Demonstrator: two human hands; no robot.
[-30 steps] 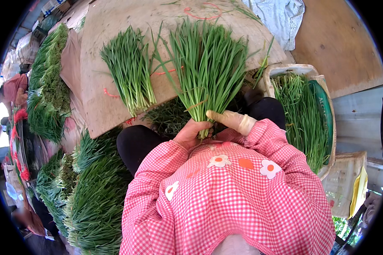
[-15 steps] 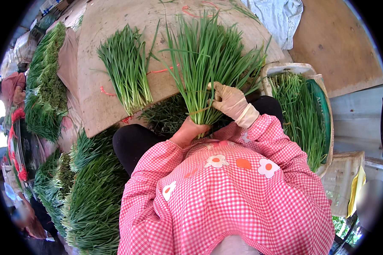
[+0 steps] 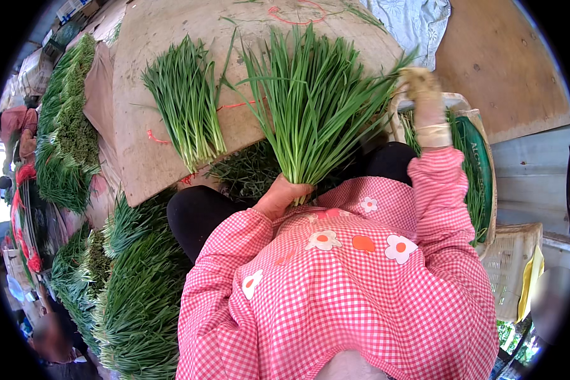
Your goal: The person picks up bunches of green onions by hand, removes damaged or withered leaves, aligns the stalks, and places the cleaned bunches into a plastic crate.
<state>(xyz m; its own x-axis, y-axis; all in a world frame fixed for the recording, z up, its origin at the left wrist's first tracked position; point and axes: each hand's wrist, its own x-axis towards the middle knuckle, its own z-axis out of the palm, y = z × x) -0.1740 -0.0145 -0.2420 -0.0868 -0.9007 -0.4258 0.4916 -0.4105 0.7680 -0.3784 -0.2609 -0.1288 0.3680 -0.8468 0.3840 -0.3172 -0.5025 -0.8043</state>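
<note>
My left hand [image 3: 284,196], bare, is wrapped round the pale stem ends of a big bunch of garlic chives [image 3: 310,104], held over my lap with the leaves fanning out over the board. In a thin pale glove, my right hand [image 3: 422,88] is raised at the right, beside the outermost leaf tips and above the far end of the crate. Motion smears its fingers, so whether it grips any leaves does not show. A smaller bunch of garlic chives [image 3: 185,101] lies on the board [image 3: 136,136] to the left.
Right of me stands a white crate [image 3: 396,123] of chives with a green sheet [image 3: 475,158]. Big heaps of greens [image 3: 142,304] lie at my left. Red ties [image 3: 297,22] and a pale cloth [image 3: 418,28] are at the back. Another person [image 3: 54,335] is at lower left.
My right hand has left the stems and swung up and right to the outer leaf tips. The narrow band-like strand round the bunch above my left hand no longer shows. My left hand stays put.
</note>
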